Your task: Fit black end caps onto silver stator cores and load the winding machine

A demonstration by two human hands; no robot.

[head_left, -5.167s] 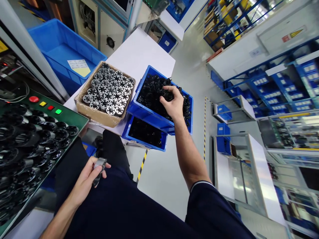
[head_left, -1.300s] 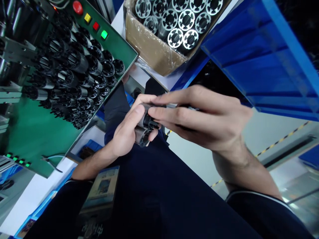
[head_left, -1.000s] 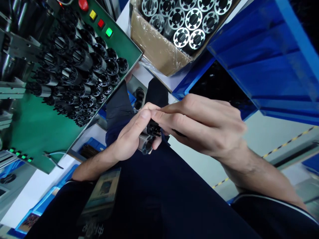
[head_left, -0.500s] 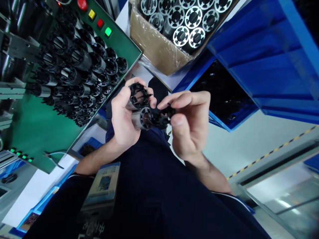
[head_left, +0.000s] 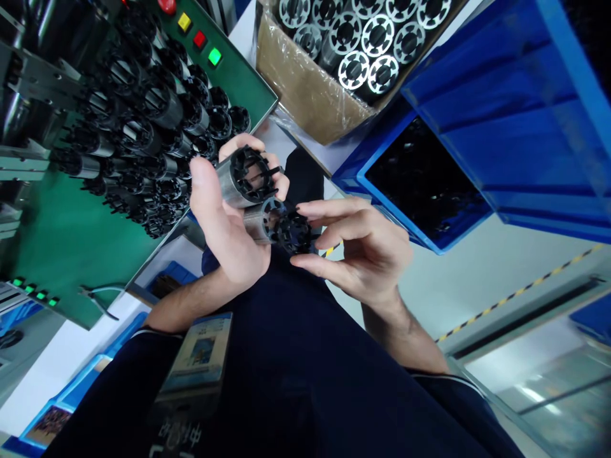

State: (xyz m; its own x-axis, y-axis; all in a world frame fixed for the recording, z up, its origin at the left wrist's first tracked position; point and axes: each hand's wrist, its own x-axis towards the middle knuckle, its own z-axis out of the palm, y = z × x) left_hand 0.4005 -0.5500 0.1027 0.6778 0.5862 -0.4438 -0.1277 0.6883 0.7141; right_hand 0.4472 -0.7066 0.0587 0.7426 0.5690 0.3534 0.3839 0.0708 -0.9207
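Observation:
My left hand (head_left: 226,238) is closed round two slotted metal cylinders that look like motor stator cores. The upper stator core (head_left: 233,183) carries a black pronged plastic ring (head_left: 251,173) on its end. Below it, the lower stator core (head_left: 260,221) shows a bare slotted metal face. My left thumb points up, away from the cores. My right hand (head_left: 365,245) pinches a second black plastic ring (head_left: 294,232) between fingertips and thumb. This ring is right at the lower core's end and partly overlaps it; whether it touches is unclear.
Many cores with black rings stand on a green machine table (head_left: 52,235) at left, beside lit buttons (head_left: 214,57) and pliers (head_left: 102,296). A plastic-lined cardboard box (head_left: 310,95) holds bare cores. Right of it, a blue bin (head_left: 377,184) contains dark parts.
My left hand and both cores have shifted slightly left, and the left thumb has lifted off. The black ring in my right fingers has turned and sits closer to the lower core's face.

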